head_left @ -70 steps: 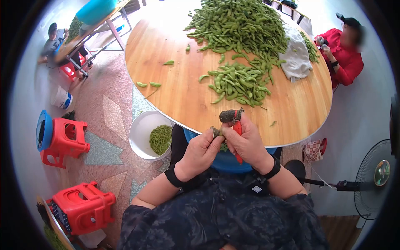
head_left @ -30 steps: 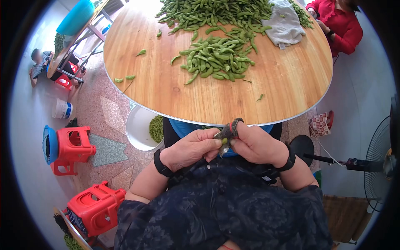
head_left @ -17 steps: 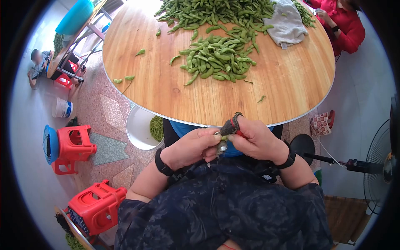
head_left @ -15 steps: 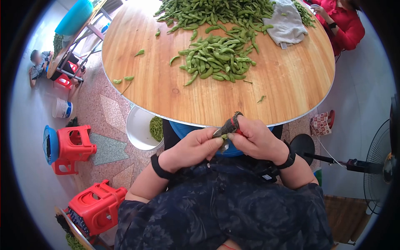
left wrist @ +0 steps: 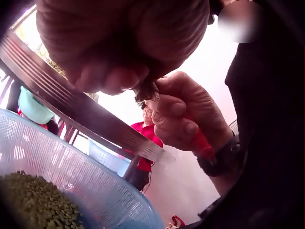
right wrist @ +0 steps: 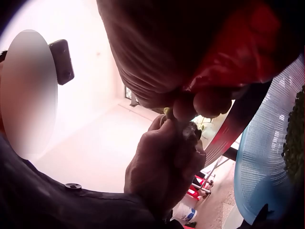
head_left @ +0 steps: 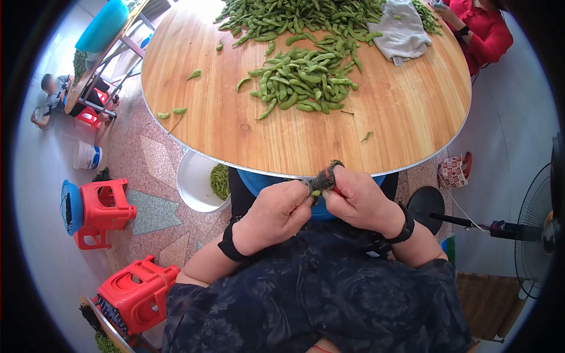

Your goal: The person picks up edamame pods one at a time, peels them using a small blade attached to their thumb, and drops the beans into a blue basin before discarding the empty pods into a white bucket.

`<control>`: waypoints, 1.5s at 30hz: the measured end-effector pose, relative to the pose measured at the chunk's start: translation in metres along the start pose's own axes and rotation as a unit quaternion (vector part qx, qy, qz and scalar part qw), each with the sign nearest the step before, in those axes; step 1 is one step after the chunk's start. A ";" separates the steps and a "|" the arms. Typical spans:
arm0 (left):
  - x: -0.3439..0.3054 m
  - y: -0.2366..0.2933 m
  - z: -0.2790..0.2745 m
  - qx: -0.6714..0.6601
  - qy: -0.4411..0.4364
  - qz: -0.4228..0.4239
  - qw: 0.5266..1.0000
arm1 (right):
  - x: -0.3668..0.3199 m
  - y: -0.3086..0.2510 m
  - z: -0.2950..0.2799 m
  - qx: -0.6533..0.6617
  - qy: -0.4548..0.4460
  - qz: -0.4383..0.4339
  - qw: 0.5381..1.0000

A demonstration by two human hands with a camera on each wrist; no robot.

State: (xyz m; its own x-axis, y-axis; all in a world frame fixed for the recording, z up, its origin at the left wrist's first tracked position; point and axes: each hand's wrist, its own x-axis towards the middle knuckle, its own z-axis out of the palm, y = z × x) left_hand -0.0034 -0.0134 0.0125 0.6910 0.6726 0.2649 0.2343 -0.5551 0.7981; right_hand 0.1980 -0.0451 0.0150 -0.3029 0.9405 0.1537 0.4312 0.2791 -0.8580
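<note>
Just past the table's near edge, my left hand (head_left: 273,215) and right hand (head_left: 365,203) meet, pinching a small green soybean pod (head_left: 316,193) between their fingertips. A dark, dirty wrap (head_left: 325,176) with a red band covers the right index finger. Inside the right palm lies a shiny red strip (right wrist: 238,52), also held by that hand. Greyish wrapping (left wrist: 146,92) shows at the fingertips in the left wrist view. Below the hands, a blue mesh basket (left wrist: 119,195) holds shelled green beans (left wrist: 40,202). The curled fingers hide most of the pod.
Soybean pods (head_left: 300,82) lie heaped on the round wooden table (head_left: 206,123), beside a grey cloth (head_left: 400,35). A white bucket (head_left: 194,185) stands at the left, red stools (head_left: 138,294) farther out. A fan (head_left: 529,232) stands right. A person in red (head_left: 488,35) sits across.
The hands have come in toward my body since the first frame, as the view shifted. The left hand has since turned over slightly, and its fingers now cover more of the pod.
</note>
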 end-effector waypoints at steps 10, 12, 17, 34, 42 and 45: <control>0.002 -0.008 -0.006 -0.594 -0.136 -0.360 0.706 | 0.004 -0.005 -0.007 0.030 -0.048 -0.019 0.998; 0.001 -0.015 -0.003 -0.661 -0.154 -0.381 0.628 | 0.005 -0.006 -0.008 0.030 -0.062 -0.007 0.998; -0.005 -0.002 0.008 -0.191 -0.042 -0.154 0.969 | 0.003 -0.005 -0.004 0.053 -0.058 0.031 0.996; -0.005 -0.016 -0.004 -0.652 -0.170 -0.387 0.629 | 0.001 0.000 0.007 -0.025 -0.040 -0.140 0.989; -0.007 -0.009 0.001 -0.050 -0.045 -0.027 0.997 | -0.001 -0.001 0.001 0.382 -0.147 0.222 0.885; -0.009 -0.008 0.001 -0.101 -0.052 -0.089 0.990 | 0.001 -0.003 0.001 0.359 -0.158 0.202 0.898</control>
State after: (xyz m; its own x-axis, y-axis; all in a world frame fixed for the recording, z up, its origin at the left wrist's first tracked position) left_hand -0.0110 -0.0149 0.0032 0.7201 0.6911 0.0623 0.2246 -0.3170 0.9214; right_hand 0.1958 -0.0453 0.0169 -0.5199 0.8037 -0.2894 -0.0648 -0.3750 -0.9248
